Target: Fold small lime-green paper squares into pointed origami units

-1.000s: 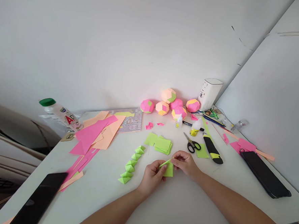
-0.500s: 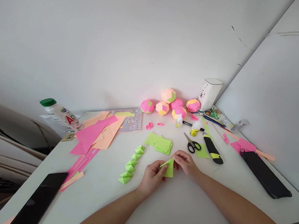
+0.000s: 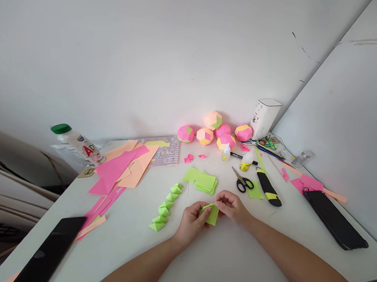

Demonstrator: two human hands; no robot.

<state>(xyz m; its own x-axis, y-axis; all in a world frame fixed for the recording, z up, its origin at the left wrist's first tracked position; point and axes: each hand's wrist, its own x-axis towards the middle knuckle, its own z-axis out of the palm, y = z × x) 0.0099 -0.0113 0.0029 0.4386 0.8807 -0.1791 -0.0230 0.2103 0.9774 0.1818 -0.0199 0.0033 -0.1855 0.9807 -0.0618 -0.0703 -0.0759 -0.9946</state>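
While a slanting row of folded green pieces (image 3: pixel 164 210) lies just to the left on the white counter (image 3: pixel 241 259), a person holds a piece of green paper (image 3: pixel 212 217) between two bare hands. The left hand (image 3: pixel 192 222) keeps its grip closed on the paper, thumb on top; the right hand (image 3: pixel 234 208) pinches the upper right corner with thumb and fingertips. Beyond them rests a stack of green squares (image 3: pixel 205 182), with scissors (image 3: pixel 243 184) and a black-and-yellow cutter (image 3: pixel 268 190) to the right. Two small bottles with yellow labels, one large (image 3: pixel 246 163) and one smaller (image 3: pixel 225 155), stand before faceted paper balls (image 3: pixel 204 136) near the wall (image 3: pixel 132 69). Pink and peach sheets (image 3: pixel 116 170) overlap at far left.
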